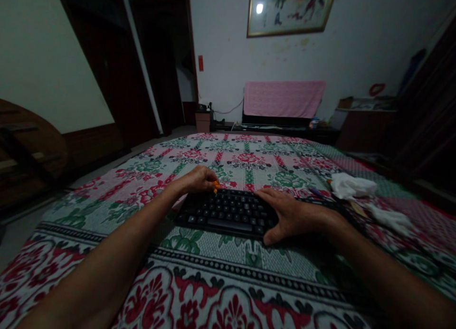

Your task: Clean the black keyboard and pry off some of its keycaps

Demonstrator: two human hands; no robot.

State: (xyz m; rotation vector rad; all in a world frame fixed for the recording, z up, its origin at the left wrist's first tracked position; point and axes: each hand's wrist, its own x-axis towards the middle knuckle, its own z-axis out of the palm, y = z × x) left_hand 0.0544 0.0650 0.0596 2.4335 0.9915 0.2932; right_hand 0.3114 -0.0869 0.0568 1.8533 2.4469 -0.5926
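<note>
A black keyboard (233,211) lies flat on the patterned bedspread in front of me. My left hand (201,179) is closed at its far left edge, pinching a small orange object (215,185) against or just above the top row of keys. The fingers cover most of that object, so its kind cannot be made out. At the keyboard's right end, my right hand (285,212) spans it from front to back. Its fingers reach the far edge and its thumb presses at the near edge, hiding the keys beneath.
Crumpled white tissue or cloth (352,185) lies on the bedspread (245,158) to the right, with a second white piece (390,219) nearer me. Dark items lie beside them. Beyond the bed, a pink cloth (283,98) drapes over a screen-like shape on a low stand.
</note>
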